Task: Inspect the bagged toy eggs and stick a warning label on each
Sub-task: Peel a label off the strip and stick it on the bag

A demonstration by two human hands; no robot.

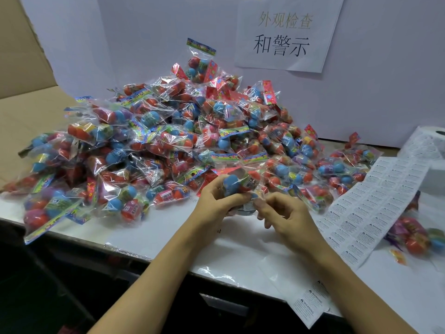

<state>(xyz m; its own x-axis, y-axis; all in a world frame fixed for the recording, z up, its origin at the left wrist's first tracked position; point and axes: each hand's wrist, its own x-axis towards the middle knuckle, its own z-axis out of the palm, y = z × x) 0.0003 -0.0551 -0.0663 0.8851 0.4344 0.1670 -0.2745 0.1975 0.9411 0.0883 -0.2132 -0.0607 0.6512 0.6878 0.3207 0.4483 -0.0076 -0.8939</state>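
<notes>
While I hold the bag of toy eggs [238,186] in front of the pile, just above the white table [168,227], my left hand [214,201] has its fingers curled around the bag from the left, gripping it. My right hand [281,210] pinches at the bag's lower edge with thumb and forefinger; a small white label [249,206] appears to sit there, but I cannot tell whether it is fully stuck down or only between my fingertips.

Risk 1: the label may crease or bond to my fingertip instead of the film. Cause: the bag is slack, glossy and rounded over the eggs, so it gives no flat backing.

Risk 2: the label may land over the bag's printed markings or on a fold. Cause: my fingers hide the placement area.

Risk 3: the bag may slip from my grip. Cause: smooth film, with loose eggs shifting inside.

Risk 4: labelled and unlabelled bags may mix. Cause: the large pile of bags [156,141] lies touching my working area, while a few separate bags [414,235] rest at the right, beside the label sheet [375,203] that trails off the roll [426,141].
</notes>
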